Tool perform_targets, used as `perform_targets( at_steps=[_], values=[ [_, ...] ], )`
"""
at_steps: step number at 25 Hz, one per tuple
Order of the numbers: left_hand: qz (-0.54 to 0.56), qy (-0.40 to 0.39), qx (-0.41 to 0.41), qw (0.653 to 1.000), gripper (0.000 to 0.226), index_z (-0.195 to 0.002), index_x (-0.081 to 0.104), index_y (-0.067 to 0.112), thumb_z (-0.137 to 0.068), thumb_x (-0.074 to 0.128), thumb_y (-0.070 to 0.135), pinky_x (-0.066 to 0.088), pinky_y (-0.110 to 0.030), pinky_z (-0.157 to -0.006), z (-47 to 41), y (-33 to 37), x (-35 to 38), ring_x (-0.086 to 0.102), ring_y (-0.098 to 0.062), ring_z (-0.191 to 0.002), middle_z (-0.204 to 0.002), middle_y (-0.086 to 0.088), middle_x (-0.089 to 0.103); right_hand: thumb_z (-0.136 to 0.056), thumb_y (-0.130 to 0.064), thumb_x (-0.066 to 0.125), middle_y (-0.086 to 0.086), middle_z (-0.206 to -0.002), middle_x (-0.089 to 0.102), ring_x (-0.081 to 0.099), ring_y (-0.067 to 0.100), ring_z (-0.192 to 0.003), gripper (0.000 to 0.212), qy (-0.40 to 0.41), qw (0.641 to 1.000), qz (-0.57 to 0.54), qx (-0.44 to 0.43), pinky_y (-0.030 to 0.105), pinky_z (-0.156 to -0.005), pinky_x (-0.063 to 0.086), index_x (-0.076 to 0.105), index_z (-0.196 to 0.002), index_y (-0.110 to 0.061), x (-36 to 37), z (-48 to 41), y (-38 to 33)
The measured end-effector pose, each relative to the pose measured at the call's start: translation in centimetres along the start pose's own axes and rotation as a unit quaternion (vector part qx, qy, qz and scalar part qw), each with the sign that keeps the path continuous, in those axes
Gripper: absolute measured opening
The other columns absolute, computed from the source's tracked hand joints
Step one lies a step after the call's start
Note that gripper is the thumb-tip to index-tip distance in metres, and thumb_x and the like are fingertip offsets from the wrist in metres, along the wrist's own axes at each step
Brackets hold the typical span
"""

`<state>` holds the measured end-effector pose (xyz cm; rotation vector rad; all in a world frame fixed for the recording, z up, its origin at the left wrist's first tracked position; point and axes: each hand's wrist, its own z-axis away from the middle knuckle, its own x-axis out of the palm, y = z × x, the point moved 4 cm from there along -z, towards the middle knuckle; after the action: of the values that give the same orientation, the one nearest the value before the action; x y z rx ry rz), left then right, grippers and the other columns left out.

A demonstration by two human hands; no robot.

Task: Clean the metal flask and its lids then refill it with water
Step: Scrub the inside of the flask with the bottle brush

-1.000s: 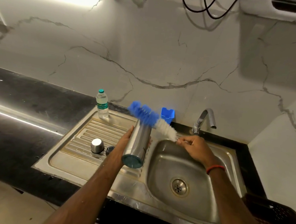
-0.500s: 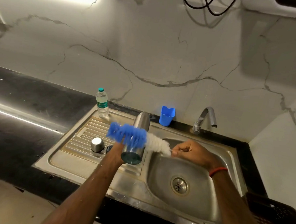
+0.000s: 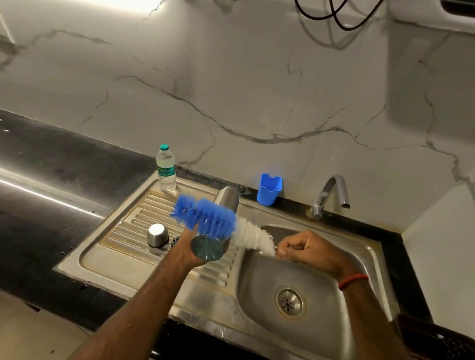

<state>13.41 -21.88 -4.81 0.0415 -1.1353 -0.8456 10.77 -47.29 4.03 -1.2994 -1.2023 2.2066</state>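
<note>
Two lids wait on the draining board: a steel cap point(image 3: 157, 235) and, just beside it at its three o'clock, a small dark lid point(image 3: 176, 240), half hidden by the wrist. At the cap's twelve o'clock a plastic water bottle point(image 3: 166, 170) stands upright at the board's far edge, with the dark bench point(image 3: 38, 169) off at nine.

The left grip point(image 3: 185, 249) holds the lower body of the metal flask point(image 3: 227, 200) in the air over the board, base toward the camera and mouth pointing to twelve. A bottle brush point(image 3: 204, 216) lies across the flask's outside, blue bristles touching steel. Its wire handle is pinched in the right grip point(image 3: 307, 252) at the flask's three o'clock, over the sink point(image 3: 264, 280).

I judge this to be the outside-scrubbing step. The next move probably calls for turning the flask to reach unbrushed sides, then rinsing under the tap point(image 3: 332, 195) at one o'clock. The lids and the refill appear not yet done.
</note>
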Motion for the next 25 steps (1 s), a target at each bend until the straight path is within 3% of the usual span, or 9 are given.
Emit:
perform_targets(
  at_steps=[2,5,8,13,14,15,17,21,25],
  values=[
    [0.002,-0.034,-0.027,0.999,0.084,-0.108,0.061,0.005,-0.037,0.106,0.019,0.062,-0.034,-0.066,-0.2,0.1,0.3,0.066,-0.023,-0.08,-0.095,-0.012,0.062,-0.098,-0.025,0.061,0.003,-0.088,0.074,0.067,0.026,-0.088,0.017,0.033,0.999,0.001,0.009,0.039,-0.083,0.056,0.076,-0.095,-0.019,-0.2,-0.2,0.0],
    [-0.015,-0.062,-0.061,0.996,0.063,-0.128,0.06,-0.004,-0.085,0.076,0.039,0.061,-0.042,-0.077,1.5,-0.3,2.3,0.071,-0.033,-0.089,-0.114,-0.022,0.066,-0.098,-0.029,0.061,-0.004,-0.092,0.072,0.065,0.016,-0.086,0.016,0.196,0.978,0.047,0.059,0.038,-0.084,0.055,0.075,-0.103,-0.024,-1.2,-1.2,1.2],
    [-0.028,-0.059,-0.053,0.996,0.07,-0.14,0.053,-0.001,-0.093,0.062,0.05,0.061,-0.045,-0.082,1.3,-0.1,2.3,0.067,-0.035,-0.096,-0.124,-0.023,0.062,-0.099,-0.032,0.059,-0.005,-0.095,0.07,0.062,0.009,-0.086,0.021,0.278,0.952,0.102,0.079,0.032,-0.08,0.051,0.073,-0.112,-0.024,-1.6,-1.4,1.7],
    [0.016,0.073,-0.084,0.994,0.058,-0.128,0.052,-0.006,-0.082,0.055,0.028,0.063,-0.046,-0.073,0.9,-1.2,-1.1,0.069,-0.045,-0.072,-0.082,-0.035,0.068,-0.097,-0.028,0.062,-0.01,-0.091,0.073,0.067,0.007,-0.088,0.016,0.014,0.999,0.038,0.008,0.025,-0.081,0.053,0.076,-0.099,-0.022,0.6,-0.8,0.1],
    [0.02,0.06,-0.113,0.992,0.056,-0.137,0.04,-0.013,-0.111,0.02,0.033,0.059,-0.057,-0.081,-0.5,-1.7,-3.6,0.061,-0.057,-0.075,-0.089,-0.047,0.063,-0.097,-0.026,0.062,-0.009,-0.09,0.074,0.068,0.006,-0.087,0.017,-0.024,0.999,0.029,-0.002,0.022,-0.081,0.054,0.076,-0.1,-0.018,0.9,-0.6,-0.2],
    [0.048,0.099,-0.149,0.983,0.093,-0.137,0.034,-0.017,-0.096,-0.02,0.047,0.057,-0.064,-0.076,-0.1,-1.9,-3.9,0.052,-0.066,-0.065,-0.081,-0.056,0.054,-0.097,-0.025,0.062,-0.008,-0.09,0.074,0.068,0.007,-0.087,0.017,-0.025,0.999,0.028,-0.003,0.023,-0.081,0.055,0.076,-0.099,-0.017,0.9,-0.5,-0.3],
    [0.048,0.087,-0.137,0.986,0.054,-0.129,0.051,-0.005,-0.112,0.022,0.037,0.063,-0.046,-0.061,-0.2,-1.6,-2.8,0.069,-0.045,-0.064,-0.08,-0.031,0.07,-0.096,-0.027,0.063,-0.008,-0.088,0.073,0.067,0.014,-0.085,0.014,0.075,0.997,0.034,0.012,0.032,-0.081,0.056,0.076,-0.098,-0.023,0.0,-0.9,0.1],
    [0.042,-0.08,-0.094,0.991,0.082,-0.15,0.041,0.0,-0.095,0.055,0.06,0.058,-0.039,-0.088,0.4,-0.7,1.2,0.07,-0.034,-0.101,-0.128,-0.024,0.059,-0.098,-0.032,0.061,-0.015,-0.091,0.065,0.06,0.002,-0.085,0.021,0.301,0.948,0.082,0.065,0.026,-0.078,0.051,0.073,-0.114,-0.026,-1.9,-0.9,1.2],
    [0.028,-0.131,-0.089,0.987,0.073,-0.135,0.055,0.003,-0.095,0.051,0.064,0.061,-0.034,-0.078,0.5,-1.1,0.9,0.072,-0.027,-0.091,-0.116,-0.019,0.067,-0.098,-0.026,0.06,-0.01,-0.092,0.071,0.065,0.004,-0.086,0.016,0.135,0.99,0.03,0.032,0.028,-0.08,0.053,0.075,-0.103,-0.023,0.4,-0.9,0.8]
  ],
)
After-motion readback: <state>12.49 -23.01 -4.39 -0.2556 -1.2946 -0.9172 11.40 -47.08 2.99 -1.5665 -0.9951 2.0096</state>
